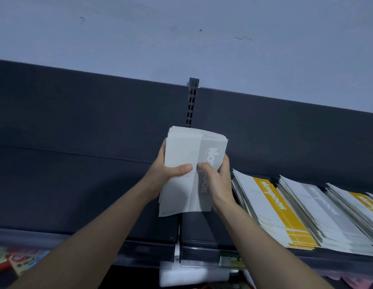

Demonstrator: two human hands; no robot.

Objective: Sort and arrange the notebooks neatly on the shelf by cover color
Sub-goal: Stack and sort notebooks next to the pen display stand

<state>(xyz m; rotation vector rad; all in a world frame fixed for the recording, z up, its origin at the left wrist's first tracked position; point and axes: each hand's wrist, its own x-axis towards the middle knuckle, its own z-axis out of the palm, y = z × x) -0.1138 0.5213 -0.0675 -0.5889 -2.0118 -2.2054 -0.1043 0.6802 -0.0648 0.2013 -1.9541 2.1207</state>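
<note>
Both my hands hold a stack of grey-covered notebooks (pixel 185 151) upright in front of the dark shelf (pixel 77 184), at the middle of the view. My left hand (pixel 171 170) grips the stack's left edge with the thumb across the front cover. My right hand (pixel 214 178) grips the right edge, thumb on the grey "Notebook" band. On the shelf to the right lean a yellow-banded pile (pixel 273 211), a grey-banded pile (pixel 323 209) and another yellow-banded pile (pixel 366 201).
A slotted upright post (pixel 192 101) splits the shelf's dark back panel behind the stack. A pale wall (pixel 181 34) rises above. Below the shelf's front rail sit red packaged goods (pixel 16 261), a green price tag (pixel 231 260) and a white item (pixel 194 276).
</note>
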